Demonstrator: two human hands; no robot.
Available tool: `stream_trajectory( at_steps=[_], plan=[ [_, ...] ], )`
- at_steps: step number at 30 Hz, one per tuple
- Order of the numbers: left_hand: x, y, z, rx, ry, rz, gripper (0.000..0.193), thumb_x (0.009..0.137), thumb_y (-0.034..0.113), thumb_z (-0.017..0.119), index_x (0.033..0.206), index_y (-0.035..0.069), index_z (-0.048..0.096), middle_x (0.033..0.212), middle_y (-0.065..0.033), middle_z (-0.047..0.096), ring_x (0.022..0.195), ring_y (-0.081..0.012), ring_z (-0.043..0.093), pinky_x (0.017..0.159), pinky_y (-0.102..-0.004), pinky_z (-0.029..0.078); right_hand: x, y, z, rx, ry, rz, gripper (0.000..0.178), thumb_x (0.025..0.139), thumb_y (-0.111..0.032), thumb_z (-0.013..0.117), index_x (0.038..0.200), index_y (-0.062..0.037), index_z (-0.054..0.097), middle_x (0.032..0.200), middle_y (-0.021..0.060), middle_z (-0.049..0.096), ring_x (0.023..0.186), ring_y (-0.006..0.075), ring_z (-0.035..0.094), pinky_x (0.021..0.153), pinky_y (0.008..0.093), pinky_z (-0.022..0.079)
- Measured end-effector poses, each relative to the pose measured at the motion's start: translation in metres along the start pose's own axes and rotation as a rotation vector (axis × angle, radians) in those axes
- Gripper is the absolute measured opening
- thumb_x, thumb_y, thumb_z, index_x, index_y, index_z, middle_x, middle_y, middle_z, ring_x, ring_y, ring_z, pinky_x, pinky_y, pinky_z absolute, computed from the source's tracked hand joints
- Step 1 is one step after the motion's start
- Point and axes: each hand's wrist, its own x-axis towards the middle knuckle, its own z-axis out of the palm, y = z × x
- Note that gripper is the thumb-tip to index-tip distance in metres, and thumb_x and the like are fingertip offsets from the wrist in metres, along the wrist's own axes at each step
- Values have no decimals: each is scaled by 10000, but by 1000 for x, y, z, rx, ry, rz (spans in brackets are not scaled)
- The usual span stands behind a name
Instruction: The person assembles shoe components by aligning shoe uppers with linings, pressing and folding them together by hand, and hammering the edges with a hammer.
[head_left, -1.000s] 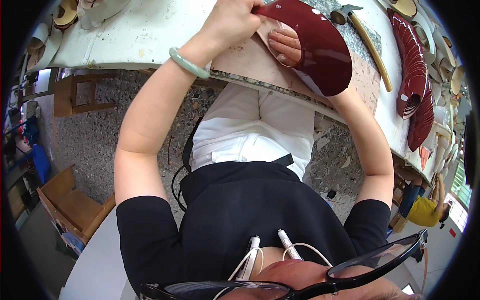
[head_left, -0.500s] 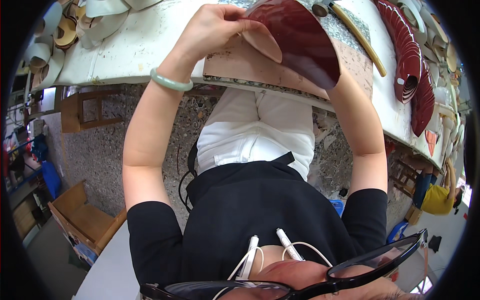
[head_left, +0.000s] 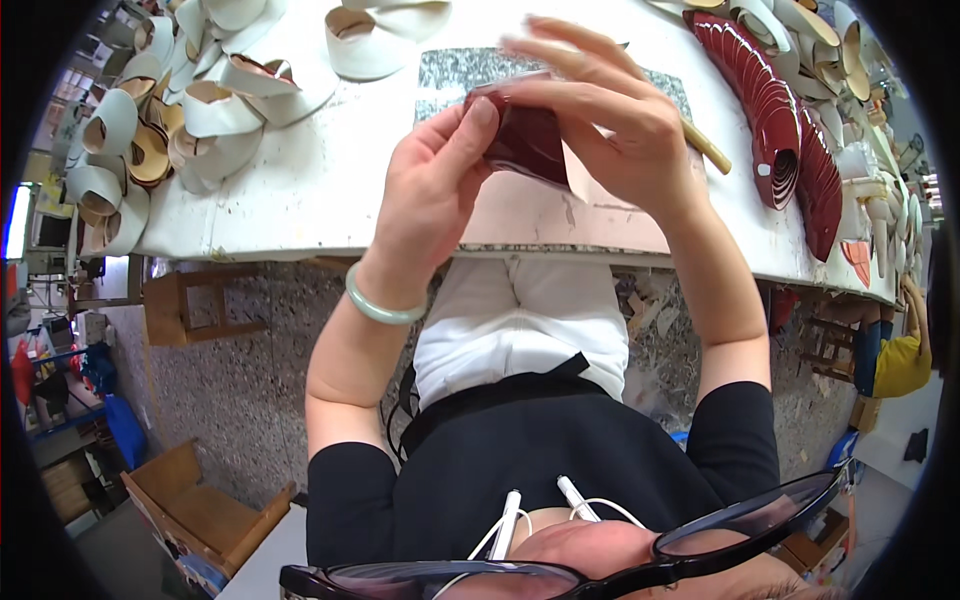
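Over the workbench my two hands meet at a glossy dark red curved piece [head_left: 530,145], which looks like a shoe upper with a pale inner side. Closed on its left edge is my left hand [head_left: 435,175], thumb on top. My right hand [head_left: 625,130] has its index finger along the piece's upper edge; its thumb is hidden, and the other fingers stretch out, blurred. Beneath them lie a pinkish-tan board [head_left: 510,222] and a grey speckled slab [head_left: 450,75]. A wooden handle [head_left: 708,148] shows beside my right hand, its other end hidden.
Nested dark red uppers [head_left: 755,105] lie in rows on the right. White and beige curved shoe parts [head_left: 215,110] crowd the bench's left side. Below the bench's front edge stands a wooden stool [head_left: 185,305]. A person in a yellow top [head_left: 903,355] is at far right.
The dark red piece has turned, now showing smaller between my hands. My left hand has come lower and right; my right hand, earlier hidden behind the piece, now shows over it.
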Motion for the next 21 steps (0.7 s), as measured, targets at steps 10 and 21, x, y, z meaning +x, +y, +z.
stream_trajectory(
  at_steps=[10,21],
  plan=[
    [-8,-3,13,150,-10,120,267,907,90,668,1140,-25,606,1092,-83,660,983,-120,611,885,-262,492,-46,-24,13,817,151,772,271,924,-305,658,969,-38,641,854,-30,612,776,47,483,680,203,397],
    [-9,-15,16,-138,-44,-56,236,953,149,610,1132,-3,588,1117,-86,647,1006,-138,608,912,-287,476,-53,-29,12,1270,242,863,233,924,-184,657,1014,31,657,977,65,677,891,96,603,831,245,476]
  ],
)
